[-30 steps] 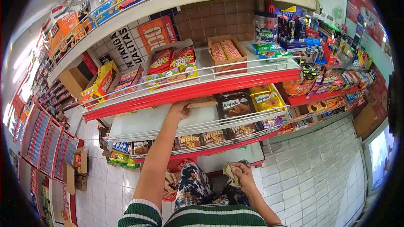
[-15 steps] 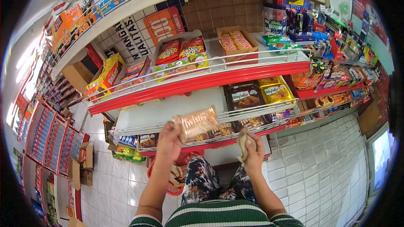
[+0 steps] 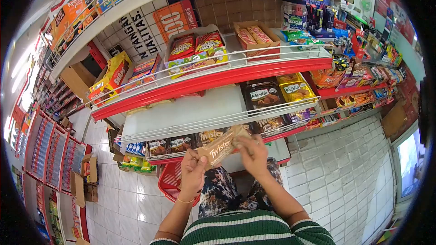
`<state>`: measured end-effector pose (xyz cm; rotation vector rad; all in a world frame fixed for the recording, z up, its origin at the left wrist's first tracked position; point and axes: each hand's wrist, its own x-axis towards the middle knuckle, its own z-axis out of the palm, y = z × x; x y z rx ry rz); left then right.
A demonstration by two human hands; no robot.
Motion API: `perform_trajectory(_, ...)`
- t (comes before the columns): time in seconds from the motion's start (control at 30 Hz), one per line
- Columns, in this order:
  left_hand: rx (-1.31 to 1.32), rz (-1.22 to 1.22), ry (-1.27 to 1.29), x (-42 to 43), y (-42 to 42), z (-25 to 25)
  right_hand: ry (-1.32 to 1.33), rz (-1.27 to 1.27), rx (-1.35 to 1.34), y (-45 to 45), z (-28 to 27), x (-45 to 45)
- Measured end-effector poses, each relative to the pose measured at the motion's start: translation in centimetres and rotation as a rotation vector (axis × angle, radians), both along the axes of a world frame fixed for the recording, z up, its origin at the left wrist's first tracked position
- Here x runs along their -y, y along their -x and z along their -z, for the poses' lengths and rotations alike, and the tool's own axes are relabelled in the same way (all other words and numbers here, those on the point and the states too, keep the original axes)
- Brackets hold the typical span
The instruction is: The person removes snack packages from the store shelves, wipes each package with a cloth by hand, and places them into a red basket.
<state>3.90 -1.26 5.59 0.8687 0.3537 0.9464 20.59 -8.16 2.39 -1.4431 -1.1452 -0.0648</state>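
Note:
A tan Twister snack packet (image 3: 220, 151) is held tilted in front of the shelf, its right end higher. My left hand (image 3: 193, 172) pinches the packet's lower left end between thumb and fingers. At the other end, my right hand (image 3: 254, 154) is closed, its fingers slightly blurred. A beige cloth (image 3: 238, 132) shows beside those fingers, against the packet's upper right part. Behind the packet, the lower shelf row holds dark Wafello packs (image 3: 180, 144) and more Twister packs (image 3: 211, 135), partly covered by it.
A white wire rail (image 3: 200, 127) edges the shelf just beyond my hands. Above it, a red-edged shelf (image 3: 218, 81) carries boxed snacks. Wafello trays (image 3: 261, 96) stand at the right. A red basket (image 3: 170, 183) is on the floor by my legs.
The Twister packet has come lower and turned more steeply. My right hand has moved up and left with the cloth, from apart to against the packet.

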Motion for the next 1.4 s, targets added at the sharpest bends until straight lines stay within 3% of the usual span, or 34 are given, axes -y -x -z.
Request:
perform_trajectory(0.07,-0.264,-0.091,-0.385,-0.9,1.2,1.7,-0.101,0.051,-0.193,-1.4,0.5,0.0)
perform_trajectory(0.2,-0.345,-0.056,-0.587,-0.7,0.8,1.7,-0.168,-0.007,-0.255,-0.4,-4.2,1.9)
perform_trajectory(0.23,-0.349,-0.045,-0.62,-0.5,0.5,1.6,-0.127,-0.136,-0.132,0.0,-5.7,2.1)
perform_trajectory(0.27,-0.348,-0.039,-0.615,-0.2,0.6,1.5,-0.087,-0.266,-0.008,0.4,-6.4,2.1)
perform_trajectory(0.4,-0.495,-0.03,-0.631,0.2,1.1,1.0,0.168,-0.35,0.088,0.9,-5.6,1.4)
perform_trajectory(0.5,-0.343,0.045,-0.479,0.0,1.3,1.1,0.541,-0.352,0.055,-1.3,-4.9,1.9)
perform_trajectory(0.63,-0.257,-0.005,-0.313,-0.3,1.7,2.0,0.508,-0.464,0.024,-5.0,-0.3,1.6)
perform_trajectory(0.7,-0.22,-0.051,-0.221,-0.7,1.7,3.3,0.277,-0.463,-0.512,-5.3,1.5,1.7)
perform_trajectory(0.73,-0.217,-0.055,-0.22,-0.7,1.6,3.5,0.279,-0.466,-0.509,-5.1,2.0,1.6)
perform_trajectory(0.8,0.005,-0.001,0.106,-0.8,1.5,3.8,-0.071,-0.391,-1.198,-4.1,3.2,1.6)
perform_trajectory(0.83,0.008,0.0,0.105,-0.7,1.2,3.7,-0.064,-0.529,-1.416,-3.9,4.2,1.9)
perform_trajectory(0.93,-0.077,-0.032,0.239,0.0,-0.3,3.6,0.015,-0.42,-1.773,0.6,6.6,1.4)
perform_trajectory(1.0,-0.187,-0.232,0.066,0.1,-1.3,4.1,0.032,-0.63,-1.998,1.9,7.0,2.2)
perform_trajectory(1.03,-0.266,-0.249,-0.103,0.0,-1.4,4.4,0.03,-0.633,-2.002,2.3,6.6,2.1)
perform_trajectory(1.07,-0.27,-0.249,-0.105,-0.2,-1.4,4.7,0.006,-0.636,-2.031,2.5,6.1,2.0)
perform_trajectory(1.13,-0.433,-0.294,-0.498,-0.6,-1.2,5.3,-0.021,-0.642,-2.066,2.6,5.5,1.8)
perform_trajectory(1.27,-0.567,-0.275,-0.757,-0.6,-1.1,4.5,-0.043,-0.664,-2.076,2.6,4.1,1.7)
perform_trajectory(1.33,-0.561,-0.244,-0.723,-0.8,-0.9,4.7,-0.009,-0.604,-1.956,2.9,3.7,1.7)
perform_trajectory(1.4,-0.622,-0.214,-0.886,-1.1,-0.9,4.7,-0.023,-0.663,-1.9,3.0,3.9,1.7)
